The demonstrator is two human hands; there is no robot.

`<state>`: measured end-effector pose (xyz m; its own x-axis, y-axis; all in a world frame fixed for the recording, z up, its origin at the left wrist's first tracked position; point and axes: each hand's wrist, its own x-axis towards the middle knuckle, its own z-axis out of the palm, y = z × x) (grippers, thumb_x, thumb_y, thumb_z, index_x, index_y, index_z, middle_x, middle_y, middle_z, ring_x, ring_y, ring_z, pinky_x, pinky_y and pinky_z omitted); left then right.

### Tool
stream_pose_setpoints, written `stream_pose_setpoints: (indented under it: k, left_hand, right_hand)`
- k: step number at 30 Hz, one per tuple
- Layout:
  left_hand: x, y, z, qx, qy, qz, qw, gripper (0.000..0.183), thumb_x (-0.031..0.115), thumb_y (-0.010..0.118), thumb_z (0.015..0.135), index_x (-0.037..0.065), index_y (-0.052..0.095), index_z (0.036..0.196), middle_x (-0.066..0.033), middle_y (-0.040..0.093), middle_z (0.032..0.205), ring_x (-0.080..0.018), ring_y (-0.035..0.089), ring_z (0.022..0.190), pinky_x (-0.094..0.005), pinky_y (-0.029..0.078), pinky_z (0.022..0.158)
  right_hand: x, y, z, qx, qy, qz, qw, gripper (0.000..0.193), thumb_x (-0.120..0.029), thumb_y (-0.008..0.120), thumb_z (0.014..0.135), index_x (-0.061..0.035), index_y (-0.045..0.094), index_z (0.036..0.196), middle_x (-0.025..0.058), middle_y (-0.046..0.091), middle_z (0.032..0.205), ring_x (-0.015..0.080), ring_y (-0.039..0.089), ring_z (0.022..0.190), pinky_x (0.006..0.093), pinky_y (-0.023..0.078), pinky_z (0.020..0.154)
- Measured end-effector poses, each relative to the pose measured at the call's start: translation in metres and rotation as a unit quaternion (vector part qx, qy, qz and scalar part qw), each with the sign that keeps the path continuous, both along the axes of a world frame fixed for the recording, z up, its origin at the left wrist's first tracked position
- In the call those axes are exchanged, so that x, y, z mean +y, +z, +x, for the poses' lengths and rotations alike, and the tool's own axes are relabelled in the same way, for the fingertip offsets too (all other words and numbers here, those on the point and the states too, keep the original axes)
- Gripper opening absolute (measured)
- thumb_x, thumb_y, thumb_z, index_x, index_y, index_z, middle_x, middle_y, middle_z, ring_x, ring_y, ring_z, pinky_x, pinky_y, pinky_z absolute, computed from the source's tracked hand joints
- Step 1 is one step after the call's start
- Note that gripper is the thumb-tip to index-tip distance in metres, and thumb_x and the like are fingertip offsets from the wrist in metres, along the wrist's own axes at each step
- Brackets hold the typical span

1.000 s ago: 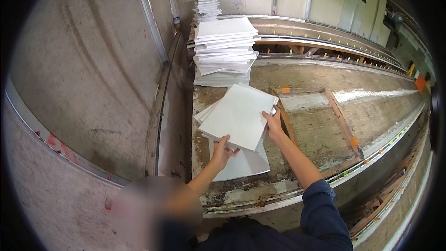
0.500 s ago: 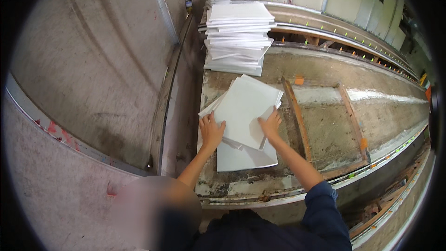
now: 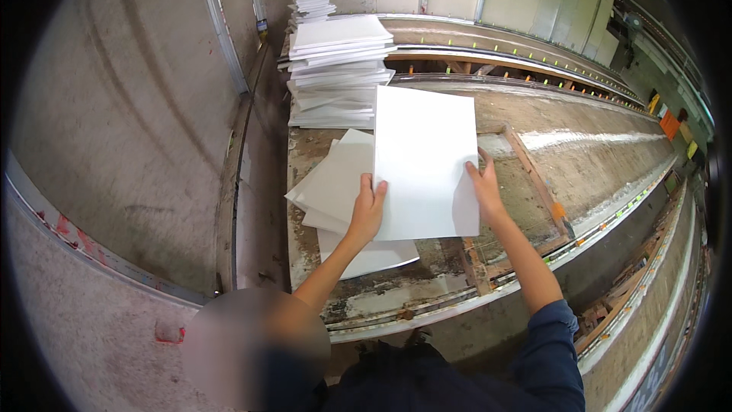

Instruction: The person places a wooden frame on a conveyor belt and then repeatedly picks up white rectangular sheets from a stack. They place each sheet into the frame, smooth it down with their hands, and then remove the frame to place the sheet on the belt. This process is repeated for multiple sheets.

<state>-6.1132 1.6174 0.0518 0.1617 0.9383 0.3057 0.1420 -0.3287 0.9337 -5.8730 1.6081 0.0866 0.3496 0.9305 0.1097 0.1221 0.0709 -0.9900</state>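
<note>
Stained tabletop [image 3: 579, 116] lies beneath one white panel [image 3: 425, 164] (smooth, rectangular).

My sheet [image 3: 425, 156] is showing me plain white, a grey shadow [image 3: 467, 206] dulling its lower right. The stack [image 3: 341, 69] is striping white and pale grey. My sleeve [image 3: 553, 322] is showing navy blue. The table [image 3: 610, 122] is looking mottled brown, a whitish streak [image 3: 560, 140] crossing it; an orange patch [image 3: 559, 210] is brightening the brown frame [image 3: 531, 168]. Dark streaks are marking the grey-brown slab [image 3: 145, 145]. Orange and green dots are speckling the rail [image 3: 602, 226].
</note>
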Motion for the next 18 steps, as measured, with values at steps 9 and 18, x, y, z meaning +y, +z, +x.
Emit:
stream_pose_setpoints:
  k: [9, 18]
  left_hand:
    - [0.0, -0.038, 0.116, 0.12, -0.059, 0.013, 0.991, 0.054, 0.028, 0.052, 0.088, -0.003, 0.031, 0.128, -0.0204, 0.041, 0.114, -0.0266, 0.049, 0.103, -0.0341, 0.04, 0.089]
    - [-0.001, -0.106, 0.206, 0.337, 0.115, 0.04, 0.934, 0.044, 0.013, 0.052, 0.083, -0.002, 0.042, 0.123, -0.0179, 0.033, 0.132, -0.0361, 0.028, 0.123, -0.0435, 0.026, 0.102]
  right_hand:
    - [0.011, -0.043, 0.212, -0.132, -0.093, 0.038, 0.986, 0.049, -0.018, 0.053, 0.086, -0.0029, 0.038, 0.129, 0.0147, 0.052, 0.119, 0.0231, 0.051, 0.107, 0.0319, 0.038, 0.091]
    - [0.013, -0.118, 0.264, -0.203, 0.032, -0.125, 0.971, 0.051, -0.015, 0.05, 0.087, -0.0071, 0.033, 0.135, 0.0151, 0.043, 0.131, 0.0246, 0.042, 0.12, 0.0324, 0.032, 0.098]
